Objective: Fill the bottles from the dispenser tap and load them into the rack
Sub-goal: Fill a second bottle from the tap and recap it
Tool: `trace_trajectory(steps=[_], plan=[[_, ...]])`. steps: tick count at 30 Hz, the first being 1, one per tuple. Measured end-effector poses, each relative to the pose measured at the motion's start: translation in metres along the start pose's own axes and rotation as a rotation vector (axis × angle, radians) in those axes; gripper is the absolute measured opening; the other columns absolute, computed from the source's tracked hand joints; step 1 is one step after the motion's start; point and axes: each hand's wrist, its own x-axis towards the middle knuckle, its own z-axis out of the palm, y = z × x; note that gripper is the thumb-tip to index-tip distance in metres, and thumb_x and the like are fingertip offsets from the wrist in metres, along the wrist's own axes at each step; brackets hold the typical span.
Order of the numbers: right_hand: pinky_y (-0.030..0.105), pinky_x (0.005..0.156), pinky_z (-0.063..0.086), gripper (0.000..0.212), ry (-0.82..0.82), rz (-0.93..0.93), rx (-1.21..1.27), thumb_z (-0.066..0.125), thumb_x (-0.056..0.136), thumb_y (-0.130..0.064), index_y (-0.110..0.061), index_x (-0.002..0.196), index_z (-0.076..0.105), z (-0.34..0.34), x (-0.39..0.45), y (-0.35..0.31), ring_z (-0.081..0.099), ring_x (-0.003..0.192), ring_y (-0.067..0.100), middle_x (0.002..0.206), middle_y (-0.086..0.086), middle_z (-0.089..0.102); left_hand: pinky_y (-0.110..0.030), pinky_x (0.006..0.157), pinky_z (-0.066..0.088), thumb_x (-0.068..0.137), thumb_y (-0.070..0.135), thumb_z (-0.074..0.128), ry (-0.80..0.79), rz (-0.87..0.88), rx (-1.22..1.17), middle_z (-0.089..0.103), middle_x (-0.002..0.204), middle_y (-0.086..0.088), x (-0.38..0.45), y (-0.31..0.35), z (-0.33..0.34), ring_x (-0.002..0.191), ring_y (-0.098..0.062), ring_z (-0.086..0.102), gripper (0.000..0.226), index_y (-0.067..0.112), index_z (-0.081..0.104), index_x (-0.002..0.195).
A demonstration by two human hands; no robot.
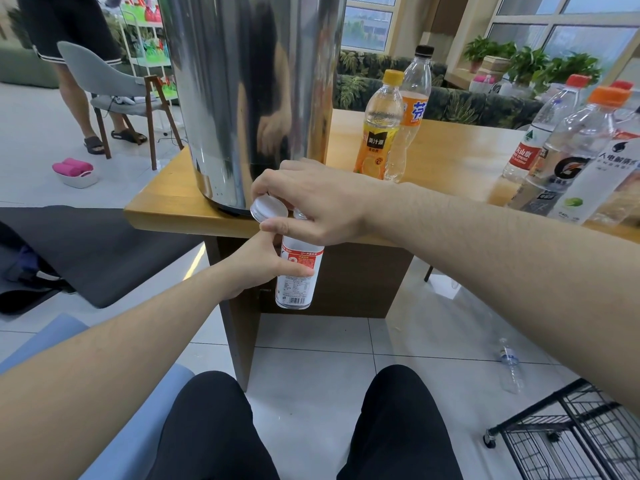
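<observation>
Dominating the middle, a tall stainless-steel dispenser [249,98] on the near left corner of a wooden table [450,157]; tap not visible, presumably hidden behind the hands at the drum's base. Just in front of and below that base, past the table edge, a clear bottle with a red-and-white label [298,271], upright, long axis vertical, mouth up under the drum's foot. Wrapped round its lower body from the left, the left hand [256,268], gripping. Directly above the neck, the right hand [311,202], fingers curled and pinching a white cap [268,209] that sits tilted, just off the mouth and to its left; also seems to touch the neck. Likely step: uncapping before filling, or recapping after; fill level unclear. Right of the dispenser, on the table, an orange-juice bottle [379,129] and a taller orange-labelled bottle [412,112] side by side; farther right, a cluster of capped bottles [568,150]. Well below and right of the dispenser, on the tiled floor [311,341], a black wire rack [571,441], with a small bottle [510,365] lying near it. Left of the dispenser, a grey chair [104,77] and a standing person's legs [74,95].
</observation>
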Motion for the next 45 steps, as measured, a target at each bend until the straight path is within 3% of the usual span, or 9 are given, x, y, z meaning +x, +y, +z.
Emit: trace_trajectory(steps=[10,14,24,31,39,45], plan=[[0.031,0.087,0.043,0.045,-0.022,-0.010,0.011,0.044,0.101,-0.049,-0.016,0.131,0.048,-0.004,-0.001,-0.001,0.046,0.090,0.011,0.107,-0.002,0.056,-0.036,0.099,0.047,0.073,0.035,0.087,0.006,0.004,0.017,0.063,0.117,0.013,0.003,-0.004,-0.001,0.107,-0.006,0.059,0.070,0.031,0.049,0.133],[0.026,0.083,0.041,0.044,-0.027,-0.013,0.012,0.045,0.101,-0.048,-0.016,0.131,0.048,-0.005,0.000,-0.001,0.045,0.089,0.010,0.104,-0.004,0.052,-0.035,0.096,0.046,0.075,0.033,0.087,0.004,0.004,0.017,0.063,0.114,0.014,0.003,-0.004,-0.001,0.104,-0.005,0.059,0.066,0.032,0.050,0.129],[0.030,0.083,0.044,0.046,-0.064,-0.020,0.054,0.042,0.099,-0.052,-0.017,0.129,0.047,-0.007,0.001,0.001,0.048,0.088,0.014,0.104,-0.002,0.053,-0.039,0.101,0.047,0.070,0.040,0.089,0.020,-0.007,0.018,0.061,0.125,0.011,0.008,-0.010,0.000,0.116,-0.011,0.058,0.086,0.030,0.041,0.141],[0.016,0.076,0.035,0.043,-0.061,-0.022,0.078,0.042,0.100,-0.051,-0.017,0.126,0.047,-0.007,0.003,0.004,0.043,0.080,0.005,0.100,-0.004,0.051,-0.033,0.096,0.045,0.073,0.037,0.088,0.017,0.003,0.001,0.057,0.127,0.013,0.007,-0.009,0.001,0.106,-0.004,0.055,0.091,0.032,0.035,0.146],[0.028,0.078,0.042,0.049,-0.055,-0.029,0.097,0.038,0.095,-0.054,-0.014,0.123,0.049,-0.008,0.003,0.003,0.046,0.082,0.015,0.098,0.001,0.055,-0.030,0.094,0.041,0.077,0.031,0.086,0.003,0.005,-0.004,0.054,0.112,0.025,0.003,-0.004,0.001,0.096,0.006,0.053,0.088,0.030,0.033,0.146],[0.026,0.078,0.042,0.050,-0.053,-0.028,0.108,0.037,0.094,-0.055,-0.015,0.123,0.048,-0.007,0.005,0.003,0.047,0.083,0.015,0.100,0.002,0.055,-0.031,0.096,0.040,0.077,0.030,0.086,0.003,0.005,-0.003,0.051,0.111,0.029,0.003,-0.005,0.001,0.095,0.007,0.051,0.092,0.031,0.029,0.150]])
